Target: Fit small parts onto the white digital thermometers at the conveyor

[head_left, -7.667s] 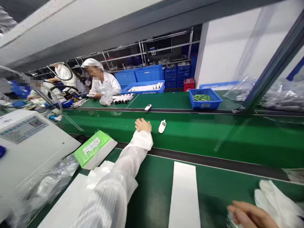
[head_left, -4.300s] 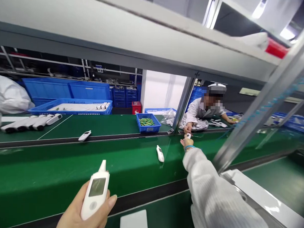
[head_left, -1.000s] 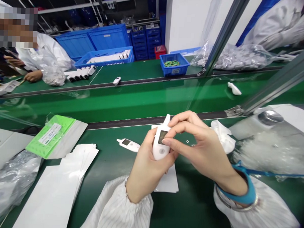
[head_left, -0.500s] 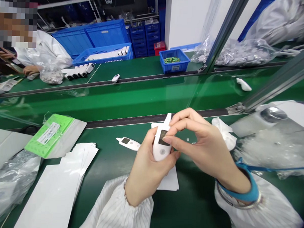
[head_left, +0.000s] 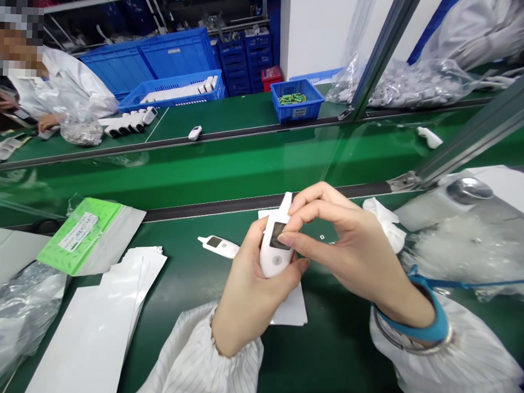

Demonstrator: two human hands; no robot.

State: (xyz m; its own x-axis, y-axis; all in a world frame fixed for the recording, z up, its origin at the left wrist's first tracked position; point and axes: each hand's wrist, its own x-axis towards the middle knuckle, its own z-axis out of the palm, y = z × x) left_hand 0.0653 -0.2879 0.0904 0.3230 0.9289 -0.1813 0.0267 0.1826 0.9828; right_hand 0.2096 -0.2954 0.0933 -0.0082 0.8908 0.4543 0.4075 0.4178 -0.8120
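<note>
Two hands work one white unit [head_left: 269,261], nozzle pointing away: L hand [head_left: 250,290] is wrapped round its body over the card [head_left: 293,309], R hand [head_left: 350,240] has thumb & fingertips at its screen [head_left: 275,236], but can't tell if they pinch anything. Screen work is prob. partway, R hand being on it; 2nd unit [head_left: 219,246] lies on the bench [head_left: 179,279] beside L hand, done or waiting unclear.

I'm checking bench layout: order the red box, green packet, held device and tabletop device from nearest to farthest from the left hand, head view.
1. Held device, in the left hand
2. Tabletop device, just left
3. Green packet, farther left
4. Red box, in the background
</note>
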